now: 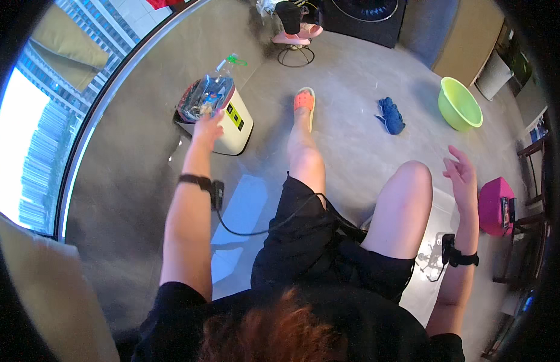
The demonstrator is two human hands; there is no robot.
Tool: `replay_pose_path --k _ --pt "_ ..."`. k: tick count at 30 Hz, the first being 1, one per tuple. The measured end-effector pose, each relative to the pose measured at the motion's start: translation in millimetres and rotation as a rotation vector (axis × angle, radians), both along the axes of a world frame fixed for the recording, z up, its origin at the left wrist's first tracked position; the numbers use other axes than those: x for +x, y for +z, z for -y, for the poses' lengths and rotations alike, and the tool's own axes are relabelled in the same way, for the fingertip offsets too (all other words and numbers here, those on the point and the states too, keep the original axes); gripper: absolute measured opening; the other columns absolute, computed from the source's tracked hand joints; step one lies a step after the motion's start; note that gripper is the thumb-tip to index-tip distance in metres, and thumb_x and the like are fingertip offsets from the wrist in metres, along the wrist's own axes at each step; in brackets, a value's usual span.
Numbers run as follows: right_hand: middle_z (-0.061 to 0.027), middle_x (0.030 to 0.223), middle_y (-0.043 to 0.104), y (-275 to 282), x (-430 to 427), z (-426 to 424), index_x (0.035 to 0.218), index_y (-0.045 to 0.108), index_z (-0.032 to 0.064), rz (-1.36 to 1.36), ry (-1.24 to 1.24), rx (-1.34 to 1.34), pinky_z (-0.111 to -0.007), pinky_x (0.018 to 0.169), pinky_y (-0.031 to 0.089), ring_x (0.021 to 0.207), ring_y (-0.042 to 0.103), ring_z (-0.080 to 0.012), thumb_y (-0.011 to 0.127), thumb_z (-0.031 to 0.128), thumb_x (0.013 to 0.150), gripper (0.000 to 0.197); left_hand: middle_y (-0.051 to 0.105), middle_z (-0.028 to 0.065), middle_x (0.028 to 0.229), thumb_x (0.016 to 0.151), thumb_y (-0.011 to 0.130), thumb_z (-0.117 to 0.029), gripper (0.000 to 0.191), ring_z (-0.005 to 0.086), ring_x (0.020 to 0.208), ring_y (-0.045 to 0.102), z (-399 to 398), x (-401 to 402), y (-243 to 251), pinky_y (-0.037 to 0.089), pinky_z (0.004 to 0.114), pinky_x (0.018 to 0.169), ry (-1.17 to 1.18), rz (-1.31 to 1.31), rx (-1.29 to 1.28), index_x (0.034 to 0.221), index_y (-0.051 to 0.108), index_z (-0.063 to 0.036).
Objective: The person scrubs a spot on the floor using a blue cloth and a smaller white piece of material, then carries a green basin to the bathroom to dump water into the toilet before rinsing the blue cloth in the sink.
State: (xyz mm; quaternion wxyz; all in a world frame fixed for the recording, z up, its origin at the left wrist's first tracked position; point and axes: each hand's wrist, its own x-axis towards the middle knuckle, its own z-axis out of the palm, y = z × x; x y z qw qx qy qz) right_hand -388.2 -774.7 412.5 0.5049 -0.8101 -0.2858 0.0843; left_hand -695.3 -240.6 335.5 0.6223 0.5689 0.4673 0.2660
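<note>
My left hand (208,129) reaches to the near rim of a white trash bin (239,131), its fingers partly spread; whether they touch the rubbish is hard to tell. Rubbish and a clear plastic bottle (225,68) fill the bin to above its rim, with a green loop by the bottle's top. Out to the right, my right hand (461,172) hangs in the air beyond my knee, fingers loosely bent and holding nothing. A crumpled blue cloth or glove (391,116) lies on the floor ahead of it, and a light green plastic basin (461,105) rests farther off.
A wire stand holds pink slippers (298,36) at the top, near a dark front-loading machine (361,18). At right are a magenta box (493,206) and a dark wooden chair (533,217). A window and curtain border the left. A cable crosses my lap from the left wrist strap.
</note>
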Motion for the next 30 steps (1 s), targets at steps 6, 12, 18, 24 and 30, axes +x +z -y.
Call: replay_pose_path --k 6,12,18,24,30 --pt "-0.0057 0.103 0.055 -68.4 -1.2 74.1 0.119 0.047 0.0013 -0.208 -0.241 -0.038 -0.025 0.067 0.047 0.085 0.053 -0.0107 0.054 0.015 0.085 0.037 0.054 0.0134 0.108 0.075 0.067 -0.019 0.056 0.0225 0.088 0.057 113.3 -49.1 -80.7 0.048 0.032 0.068 0.031 -0.059 -0.203 0.122 0.04 -0.0012" --pt "-0.006 0.104 0.056 -96.6 0.4 127.5 0.118 0.048 0.0006 -0.313 -0.379 -0.009 -0.026 0.067 0.048 0.089 0.054 -0.0135 0.055 0.019 0.084 0.039 0.056 0.0119 0.102 0.076 0.067 -0.02 0.052 0.0228 0.087 0.058 151.3 -68.6 -85.7 0.048 0.033 0.071 -0.009 -0.043 -0.21 0.117 0.043 0.0009" --pt "-0.0114 0.101 0.057 -107.8 13.6 116.3 0.112 0.052 -0.0019 -0.335 -0.38 0.013 -0.028 0.062 0.05 0.085 0.056 -0.0164 0.059 0.022 0.081 0.04 0.052 0.0111 0.113 0.081 0.059 -0.019 0.045 0.0231 0.096 0.056 98.5 -37.0 1.8 0.046 0.033 0.076 0.011 -0.044 0.047 0.121 0.043 -0.0036" --pt "-0.0122 0.102 0.058 -133.5 36.9 90.8 0.112 0.053 -0.0008 -0.38 -0.323 -0.112 -0.029 0.062 0.05 0.081 0.057 -0.0178 0.059 0.022 0.08 0.04 0.052 0.0109 0.111 0.084 0.056 -0.02 0.045 0.0198 0.098 0.055 90.4 52.3 46.7 0.045 0.029 0.078 -0.253 -0.051 0.208 0.122 0.042 0.0005" --pt "-0.0152 0.101 0.058 -155.3 97.5 40.4 0.115 0.05 -0.0017 -0.389 -0.183 -0.4 -0.029 0.059 0.05 0.071 0.059 -0.0201 0.062 0.027 0.076 0.05 0.054 0.0086 0.107 0.08 0.061 -0.022 0.048 0.0168 0.093 0.055 95.3 131.1 -8.3 0.044 0.029 0.077 -0.431 -0.213 0.098 0.121 0.044 -0.0021"
